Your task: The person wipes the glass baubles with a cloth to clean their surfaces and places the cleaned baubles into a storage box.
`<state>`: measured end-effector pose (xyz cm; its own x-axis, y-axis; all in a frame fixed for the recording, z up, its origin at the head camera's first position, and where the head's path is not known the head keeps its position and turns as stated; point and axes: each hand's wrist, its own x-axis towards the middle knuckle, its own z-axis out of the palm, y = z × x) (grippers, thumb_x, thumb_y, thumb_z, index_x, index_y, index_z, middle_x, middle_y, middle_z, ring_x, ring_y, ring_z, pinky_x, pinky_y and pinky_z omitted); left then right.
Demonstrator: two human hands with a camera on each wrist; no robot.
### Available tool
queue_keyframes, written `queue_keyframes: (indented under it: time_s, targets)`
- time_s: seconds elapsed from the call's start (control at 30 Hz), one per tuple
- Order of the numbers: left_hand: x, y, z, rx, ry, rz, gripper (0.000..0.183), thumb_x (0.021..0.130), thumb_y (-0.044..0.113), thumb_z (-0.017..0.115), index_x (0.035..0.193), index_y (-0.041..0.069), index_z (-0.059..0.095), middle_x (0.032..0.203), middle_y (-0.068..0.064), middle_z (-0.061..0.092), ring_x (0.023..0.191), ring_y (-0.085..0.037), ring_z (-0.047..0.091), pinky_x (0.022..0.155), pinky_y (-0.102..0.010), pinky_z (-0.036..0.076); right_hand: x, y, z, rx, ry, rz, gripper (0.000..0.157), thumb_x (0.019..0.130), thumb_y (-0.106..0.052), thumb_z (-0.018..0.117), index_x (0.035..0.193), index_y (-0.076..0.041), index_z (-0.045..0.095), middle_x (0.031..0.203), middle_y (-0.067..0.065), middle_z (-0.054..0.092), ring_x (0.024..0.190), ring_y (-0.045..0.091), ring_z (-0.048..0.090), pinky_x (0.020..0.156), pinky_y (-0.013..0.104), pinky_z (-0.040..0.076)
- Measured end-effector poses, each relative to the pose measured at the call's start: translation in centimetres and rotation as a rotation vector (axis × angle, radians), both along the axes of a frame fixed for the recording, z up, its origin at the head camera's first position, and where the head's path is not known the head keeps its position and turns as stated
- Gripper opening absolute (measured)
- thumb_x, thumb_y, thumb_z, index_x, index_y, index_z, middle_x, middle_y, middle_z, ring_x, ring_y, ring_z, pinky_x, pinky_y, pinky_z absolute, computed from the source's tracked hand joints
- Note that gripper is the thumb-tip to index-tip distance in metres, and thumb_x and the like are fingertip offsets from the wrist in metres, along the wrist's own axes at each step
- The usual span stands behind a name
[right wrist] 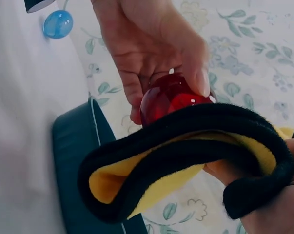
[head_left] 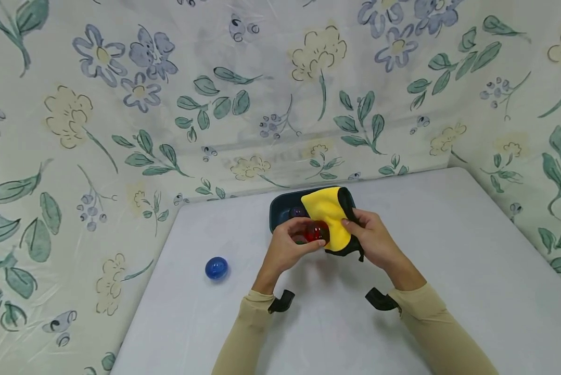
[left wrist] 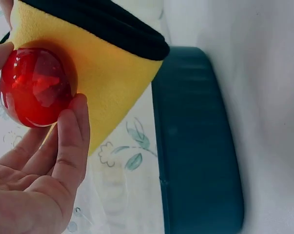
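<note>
My left hand (head_left: 284, 247) holds a clear red ball (head_left: 316, 233) between thumb and fingertips, in front of a dark teal tub (head_left: 278, 204). In my right hand (head_left: 375, 240) is a folded yellow cloth (head_left: 324, 203) with black edging, gripped by its side. The left wrist view shows the red ball (left wrist: 35, 87) against the cloth's yellow face (left wrist: 107, 83). Seen from the right wrist, the cloth's black edge (right wrist: 186, 119) curves in a loop and covers the lower part of the ball (right wrist: 168, 97). Both hands are raised above the table.
A clear blue ball (head_left: 216, 268) lies on the white table (head_left: 191, 323), left of the hands. Inside the tub a dark purple ball (head_left: 298, 211) shows, partly covered by the left hand and cloth. Behind the table hangs a flowered curtain (head_left: 271, 78).
</note>
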<state>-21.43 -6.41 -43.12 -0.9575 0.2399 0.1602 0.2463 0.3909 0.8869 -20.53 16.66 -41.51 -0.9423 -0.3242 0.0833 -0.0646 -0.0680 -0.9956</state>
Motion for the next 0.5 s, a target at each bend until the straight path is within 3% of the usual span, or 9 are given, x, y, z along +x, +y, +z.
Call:
queue_keyframes:
  time_s: [0.33, 0.5]
  targets:
    - [1.0, -0.3, 0.4, -0.006, 0.038, -0.056, 0.052, 0.085, 0.022, 0.085, 0.130, 0.007, 0.066, 0.127, -0.012, 0.072, 0.112, -0.027, 0.069, 0.101, -0.038, 0.060, 0.4, -0.3, -0.1, -0.037, -0.055, 0.004, 0.043, 0.110, -0.009, 0.044, 0.147, 0.014, 0.042, 0.134, 0.029, 0.058, 0.098, 0.010, 0.071, 0.089, 0.026, 0.063]
    - [1.2, -0.5, 0.7, 0.036, 0.066, -0.091, 0.051, 0.085, 0.020, 0.085, 0.130, 0.006, 0.066, 0.126, -0.013, 0.072, 0.111, -0.027, 0.071, 0.098, -0.030, 0.060, 0.7, -0.8, -0.4, -0.038, -0.071, 0.016, 0.043, 0.110, -0.008, 0.044, 0.145, 0.015, 0.042, 0.126, 0.019, 0.062, 0.096, 0.009, 0.071, 0.088, 0.025, 0.062]
